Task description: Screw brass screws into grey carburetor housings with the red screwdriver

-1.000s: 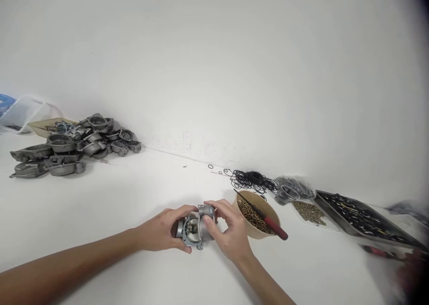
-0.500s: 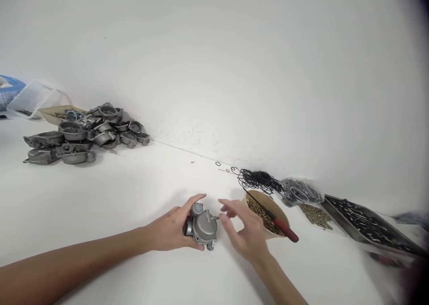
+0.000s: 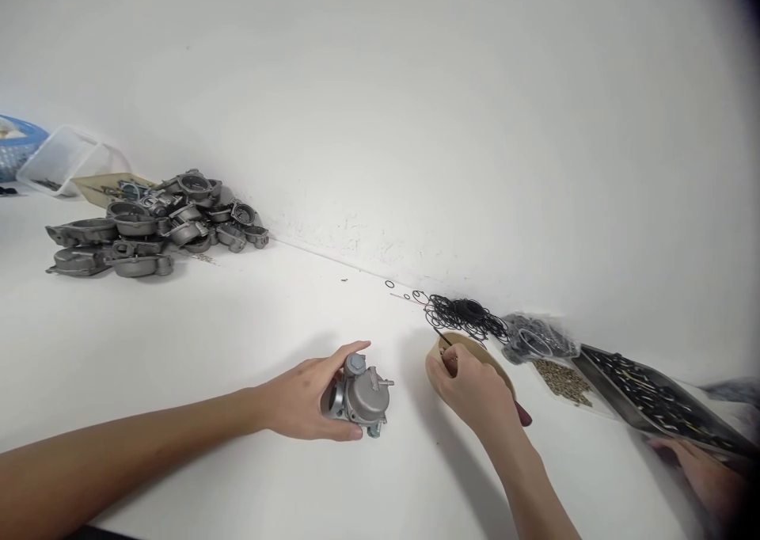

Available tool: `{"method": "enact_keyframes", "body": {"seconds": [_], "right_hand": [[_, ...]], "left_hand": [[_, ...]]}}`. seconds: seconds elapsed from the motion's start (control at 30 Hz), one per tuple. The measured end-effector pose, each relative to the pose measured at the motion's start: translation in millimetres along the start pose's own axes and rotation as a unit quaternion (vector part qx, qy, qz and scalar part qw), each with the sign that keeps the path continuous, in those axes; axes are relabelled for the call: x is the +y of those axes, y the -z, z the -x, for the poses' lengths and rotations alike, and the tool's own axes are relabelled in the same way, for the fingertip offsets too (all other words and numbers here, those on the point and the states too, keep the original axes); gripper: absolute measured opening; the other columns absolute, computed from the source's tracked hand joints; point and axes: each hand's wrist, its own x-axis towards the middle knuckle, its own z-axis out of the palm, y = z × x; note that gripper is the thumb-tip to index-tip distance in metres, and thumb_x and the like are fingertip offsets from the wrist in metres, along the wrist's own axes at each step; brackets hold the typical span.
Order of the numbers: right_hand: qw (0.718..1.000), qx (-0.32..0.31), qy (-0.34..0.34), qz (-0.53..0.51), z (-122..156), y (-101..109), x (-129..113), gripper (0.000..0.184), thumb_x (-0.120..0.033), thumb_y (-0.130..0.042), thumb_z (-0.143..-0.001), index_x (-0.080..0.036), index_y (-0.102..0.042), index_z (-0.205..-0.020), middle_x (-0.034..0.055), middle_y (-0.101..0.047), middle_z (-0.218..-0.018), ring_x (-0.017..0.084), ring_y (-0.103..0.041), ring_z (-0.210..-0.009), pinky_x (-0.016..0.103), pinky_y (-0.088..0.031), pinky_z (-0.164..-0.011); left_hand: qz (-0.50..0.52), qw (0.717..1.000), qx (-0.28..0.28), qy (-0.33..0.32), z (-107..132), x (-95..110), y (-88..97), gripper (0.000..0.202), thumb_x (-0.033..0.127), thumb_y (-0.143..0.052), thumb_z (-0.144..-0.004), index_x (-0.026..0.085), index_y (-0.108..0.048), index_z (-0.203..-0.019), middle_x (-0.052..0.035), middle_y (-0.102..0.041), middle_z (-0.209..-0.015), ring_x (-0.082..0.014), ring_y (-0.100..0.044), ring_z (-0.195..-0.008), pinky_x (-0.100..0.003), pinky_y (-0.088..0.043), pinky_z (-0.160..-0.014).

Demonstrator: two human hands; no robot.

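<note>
My left hand (image 3: 305, 397) grips a grey metal carburetor (image 3: 366, 397) just above the white table, thumb and fingers wrapped around its left side. A small brass-like nozzle sticks out from the carburetor's right side. My right hand (image 3: 469, 382) is at a tan bowl (image 3: 504, 372), its fingers curled down over the left part of the rim. Whatever is between those fingertips is hidden. Small screws lie inside the bowl, mostly covered by the hand. Across the bowl rests a screwdriver, its dark red handle (image 3: 523, 415) showing beyond my wrist.
Grey carburetor bodies (image 3: 136, 223) are piled at the left by a clear bin (image 3: 65, 160) and a blue basket (image 3: 24, 144). Black O-rings (image 3: 466, 317) lie along the wall. At right are brass pieces (image 3: 563, 382), a metal tray (image 3: 659, 397) and another person's hand (image 3: 694, 465).
My right hand has moved right, from beside the carburetor to the bowl. My left hand keeps its grip on the carburetor. Another person's hand has appeared at the lower right.
</note>
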Motion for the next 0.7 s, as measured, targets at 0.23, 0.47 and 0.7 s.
{"method": "enact_keyframes", "body": {"seconds": [0.23, 0.47, 0.7], "right_hand": [[0.995, -0.073, -0.001, 0.066, -0.1, -3.1, -1.2, 0.038, -0.043, -0.055, -0.093, -0.015, -0.064, -0.118, 0.0160, -0.072, -0.097, 0.037, -0.068, -0.094, 0.040, -0.045, -0.070], [0.993, -0.086, 0.009, 0.078, -1.7, 3.6, 3.3, 0.017, -0.027, -0.052, -0.092, -0.020, -0.054, -0.076, 0.0090, -0.068, -0.085, 0.027, -0.066, -0.082, 0.031, -0.038, -0.059], [0.997, -0.073, 0.014, 0.033, -4.1, 6.5, 9.1, 0.031, -0.028, -0.056, -0.085, -0.023, -0.037, -0.061, 0.0019, -0.055, -0.060, 0.019, -0.054, -0.061, 0.028, -0.028, -0.049]], "left_hand": [[0.038, 0.998, -0.044, -0.032, -1.5, -1.7, 5.2, 0.113, 0.055, -0.075, -0.082, 0.032, 0.000, -0.163, -0.0129, -0.056, -0.142, -0.0327, -0.057, -0.125, -0.047, -0.045, -0.106], [0.018, 0.998, -0.053, -0.019, -4.4, -7.4, 9.4, 0.115, 0.053, -0.079, -0.077, 0.035, -0.005, -0.163, -0.0105, -0.061, -0.131, -0.0274, -0.063, -0.107, -0.038, -0.052, -0.088], [0.026, 0.998, -0.054, -0.022, -5.2, -8.4, 8.3, 0.115, 0.050, -0.079, -0.077, 0.034, -0.005, -0.163, -0.0083, -0.064, -0.125, -0.0231, -0.064, -0.099, -0.034, -0.052, -0.083]]}}
